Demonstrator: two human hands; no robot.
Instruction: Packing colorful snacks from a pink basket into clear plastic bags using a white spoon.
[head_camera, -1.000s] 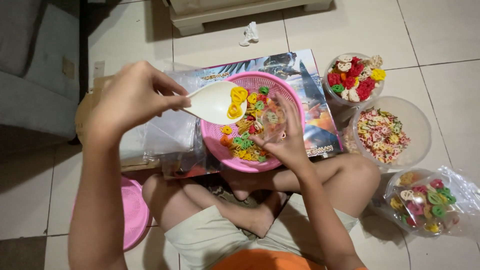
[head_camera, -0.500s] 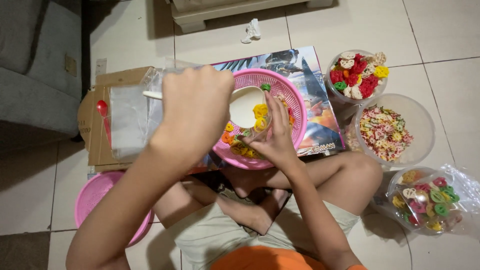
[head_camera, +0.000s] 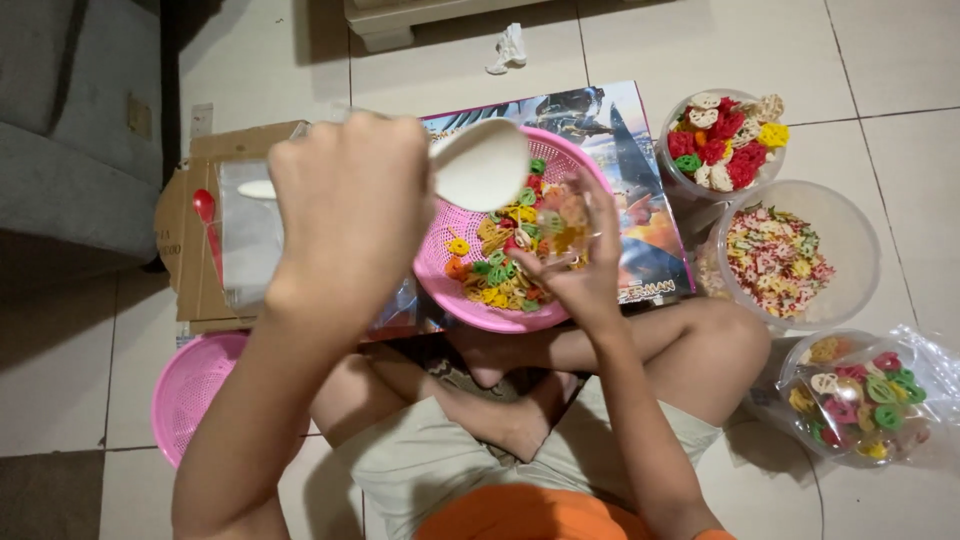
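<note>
White plastic shows at the top of the view: a rice scoop (head_camera: 482, 165) raised over the far edge of the pink basket (head_camera: 440, 280), its bowl turned so the underside faces the camera. The left hand (head_camera: 345, 205) is clenched around the scoop's handle (head_camera: 257, 189). The right hand (head_camera: 580, 265) hovers over the middle of the basket, fingers curled round a small clear bag (head_camera: 560, 225) that already holds some coloured crackers. More loose crackers (head_camera: 500, 275), yellow, green, orange and red, lie in the basket bed, mostly toward its near side. The basket sits on a printed box (head_camera: 640, 200) on the tiled floor, in front of the person's crossed legs.

By the look of it, the step in hand is filling the bag from the scoop, and the scoop appears to be empty. A further scoopful would call for dipping the scoop back into the loose crackers while the right hand keeps the bag's mouth open and over the basket.

Along the right edge of the floor stand a tub of large crackers (head_camera: 725, 140), a bowl of small ones (head_camera: 790, 260) and a filled bag (head_camera: 860, 400). A second pink basket (head_camera: 190, 385) lies at the left.
</note>
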